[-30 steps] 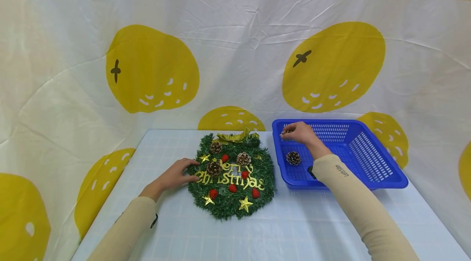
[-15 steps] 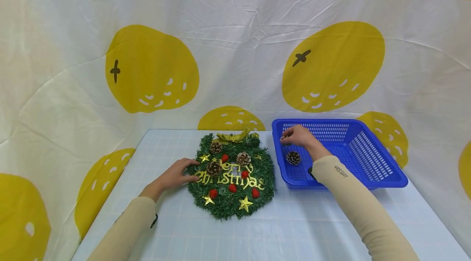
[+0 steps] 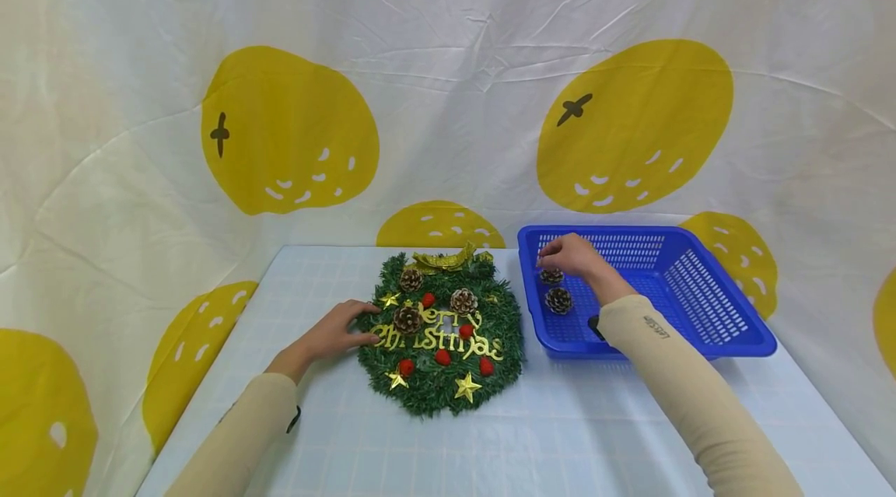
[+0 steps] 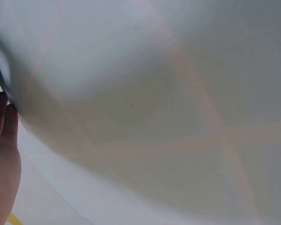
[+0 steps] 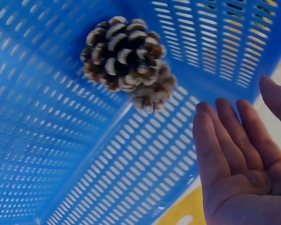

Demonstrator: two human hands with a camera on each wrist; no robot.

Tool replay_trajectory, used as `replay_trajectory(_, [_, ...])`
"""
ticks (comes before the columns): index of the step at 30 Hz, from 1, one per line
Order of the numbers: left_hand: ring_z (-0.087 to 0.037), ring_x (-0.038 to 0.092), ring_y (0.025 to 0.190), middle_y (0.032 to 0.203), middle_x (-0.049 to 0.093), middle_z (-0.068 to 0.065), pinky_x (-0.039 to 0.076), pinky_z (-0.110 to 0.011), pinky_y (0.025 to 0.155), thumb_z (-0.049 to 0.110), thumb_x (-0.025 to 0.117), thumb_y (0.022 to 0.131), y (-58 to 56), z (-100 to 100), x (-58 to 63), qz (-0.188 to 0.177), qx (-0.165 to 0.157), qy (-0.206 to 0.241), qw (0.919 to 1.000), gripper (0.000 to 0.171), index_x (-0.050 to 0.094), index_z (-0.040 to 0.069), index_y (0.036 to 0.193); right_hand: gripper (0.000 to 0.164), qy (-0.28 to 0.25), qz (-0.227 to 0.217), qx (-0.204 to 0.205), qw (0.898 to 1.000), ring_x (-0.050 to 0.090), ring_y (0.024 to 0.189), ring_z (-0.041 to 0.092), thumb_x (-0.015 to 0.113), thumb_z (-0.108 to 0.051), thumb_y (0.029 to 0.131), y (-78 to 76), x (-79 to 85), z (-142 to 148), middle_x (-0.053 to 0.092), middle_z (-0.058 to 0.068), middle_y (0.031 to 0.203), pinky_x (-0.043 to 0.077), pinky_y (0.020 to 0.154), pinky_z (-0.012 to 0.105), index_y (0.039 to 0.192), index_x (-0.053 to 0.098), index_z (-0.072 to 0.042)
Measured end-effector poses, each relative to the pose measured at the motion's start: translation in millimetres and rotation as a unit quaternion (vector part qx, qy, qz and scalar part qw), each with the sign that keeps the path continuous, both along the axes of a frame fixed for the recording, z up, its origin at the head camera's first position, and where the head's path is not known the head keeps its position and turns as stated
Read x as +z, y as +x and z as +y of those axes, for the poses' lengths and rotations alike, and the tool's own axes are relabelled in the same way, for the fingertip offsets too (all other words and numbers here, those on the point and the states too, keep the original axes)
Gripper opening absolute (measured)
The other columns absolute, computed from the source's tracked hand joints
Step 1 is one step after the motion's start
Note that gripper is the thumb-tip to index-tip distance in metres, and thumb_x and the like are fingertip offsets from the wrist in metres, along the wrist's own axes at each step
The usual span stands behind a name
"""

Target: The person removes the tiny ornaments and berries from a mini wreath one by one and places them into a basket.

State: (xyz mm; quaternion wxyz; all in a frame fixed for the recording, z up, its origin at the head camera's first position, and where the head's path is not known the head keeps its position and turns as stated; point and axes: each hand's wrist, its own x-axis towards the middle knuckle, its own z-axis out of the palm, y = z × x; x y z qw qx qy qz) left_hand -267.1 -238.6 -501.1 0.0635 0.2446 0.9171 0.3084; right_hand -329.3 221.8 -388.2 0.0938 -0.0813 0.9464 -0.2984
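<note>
A green Christmas wreath [image 3: 441, 397] lies on the table, with gold "Merry Christmas" lettering, gold stars, red berries and three pinecones, one of them this brown pinecone [image 3: 407, 320]. My left hand [image 3: 336, 332] rests at its left edge, fingers extended; the left wrist view shows straight fingertips [image 4: 11, 112] beside the greenery. Over the left side of the blue basket [image 3: 759, 335], my right hand [image 3: 572, 254] holds nothing. In the right wrist view its fingers are spread. Two white-tipped pinecones lie in the basket, a nearer one [image 3: 558, 300] and a farther one [image 3: 551, 276] below the fingers.
The table [image 3: 420, 458] has a pale blue checked cover. Behind it hangs a white curtain [image 3: 448, 116] printed with yellow fruit. A gold ribbon bow [image 3: 444, 260] tops the wreath. The basket has slotted, raised walls around the pinecones.
My right hand lowered a pinecone into the basket, let it go and rose slightly; it now lies behind the other pinecone. The left hand and the wreath have stayed put.
</note>
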Motion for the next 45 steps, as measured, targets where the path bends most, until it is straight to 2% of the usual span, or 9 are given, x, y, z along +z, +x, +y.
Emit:
replay_trajectory(6, [-0.040,0.044,0.128,0.134,0.053,-0.017,0.036,-0.058,0.104,0.040,0.072,0.089,-0.2,0.2,1.4,0.005,0.001,-0.004,1.0000,0.058,0.056,0.008,0.134,0.049,-0.031,0.005,-0.018,0.999,0.048,0.125,0.043,0.063,-0.026,0.096,1.4,10.1,-1.4,0.054,0.024,0.136,0.042,0.101,0.055,0.134,0.056,0.003])
replay_trajectory(14, [-0.038,0.045,0.128,0.134,0.053,-0.016,0.037,-0.057,0.104,0.040,0.072,0.088,-1.3,-0.3,-0.3,0.004,0.001,-0.005,1.0000,0.058,0.056,0.009,0.134,0.050,-0.050,0.038,-0.015,0.998,0.049,0.125,0.040,0.060,-0.034,0.098,13.5,23.9,-16.1,0.055,0.021,0.136,0.043,0.101,0.055,0.136,0.057,-0.002])
replay_trajectory(22, [-0.039,0.046,0.126,0.133,0.054,-0.016,0.038,-0.057,0.103,0.039,0.073,0.087,-1.3,-0.1,0.3,0.002,0.002,-0.004,1.0000,0.057,0.057,0.009,0.133,0.051,-0.054,0.064,0.017,0.996,0.054,0.122,0.037,0.060,-0.032,0.098,31.1,37.3,-46.3,0.059,0.019,0.133,0.046,0.098,0.052,0.137,0.054,0.000])
replay_trajectory(34, [-0.039,0.046,0.126,0.133,0.054,-0.017,0.037,-0.058,0.103,0.041,0.073,0.088,-2.0,-0.5,-1.3,0.010,0.001,-0.004,0.9999,0.058,0.057,0.008,0.133,0.052,-0.072,0.062,0.061,0.994,0.056,0.121,0.030,0.063,-0.038,0.096,47.1,39.5,-83.7,0.060,0.013,0.132,0.048,0.097,0.048,0.137,0.057,-0.006])
replay_trajectory(45, [-0.040,0.046,0.126,0.132,0.054,-0.017,0.037,-0.058,0.103,0.041,0.072,0.088,-0.7,0.2,-0.5,0.016,-0.001,-0.001,0.9999,0.058,0.057,0.007,0.133,0.053,-0.097,0.067,0.102,0.988,0.058,0.120,0.028,0.065,-0.035,0.095,64.1,36.5,-106.3,0.060,0.015,0.133,0.050,0.096,0.046,0.137,0.056,-0.004])
